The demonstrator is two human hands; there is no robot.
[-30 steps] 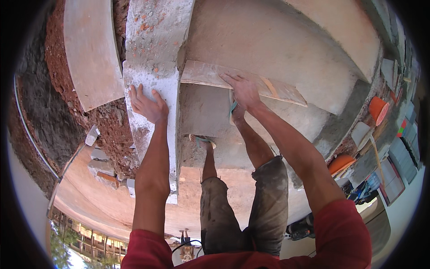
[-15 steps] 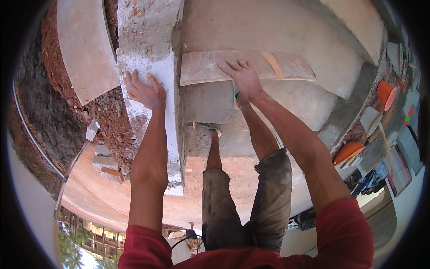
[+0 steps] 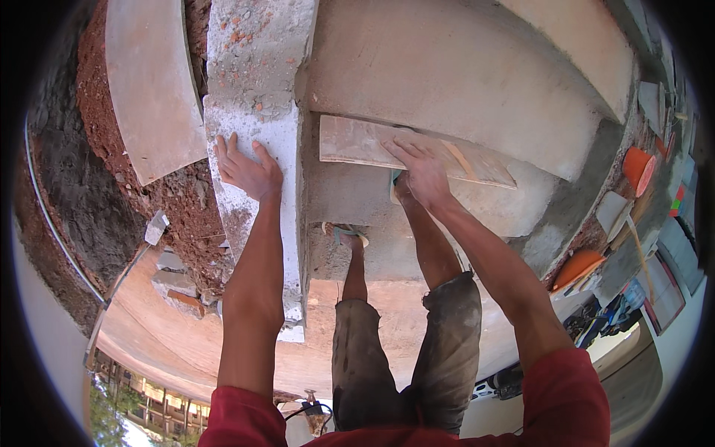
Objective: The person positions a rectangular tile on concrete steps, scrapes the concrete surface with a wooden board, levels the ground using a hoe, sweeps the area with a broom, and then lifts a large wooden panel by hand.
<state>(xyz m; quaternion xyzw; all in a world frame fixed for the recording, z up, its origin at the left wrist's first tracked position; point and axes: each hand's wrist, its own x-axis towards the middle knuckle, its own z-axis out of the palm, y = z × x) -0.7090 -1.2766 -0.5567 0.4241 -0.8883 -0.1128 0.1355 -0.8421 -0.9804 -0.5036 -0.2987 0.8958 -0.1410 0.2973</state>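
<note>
My left hand lies on the white-painted top of a low wall, its fingers spread. To the right, my right hand rests on a long narrow tile strip with a tan band near its right part. The fingers of that hand are stretched out over the strip's face; the thumb is not clearly seen. The strip lies on the pale step surface, slanted, with its right end nearer me. My sandalled feet stand just below it, partly behind the right hand and forearm.
Left of the wall, a large flat slab lies over red soil. Broken blocks sit near the lower left. On the right are orange containers, tile pieces and a thin stick.
The tile strip has turned: its left end has shifted away from the wall and its right end has come nearer. My right hand has moved with it. The left hand stays on the wall.
</note>
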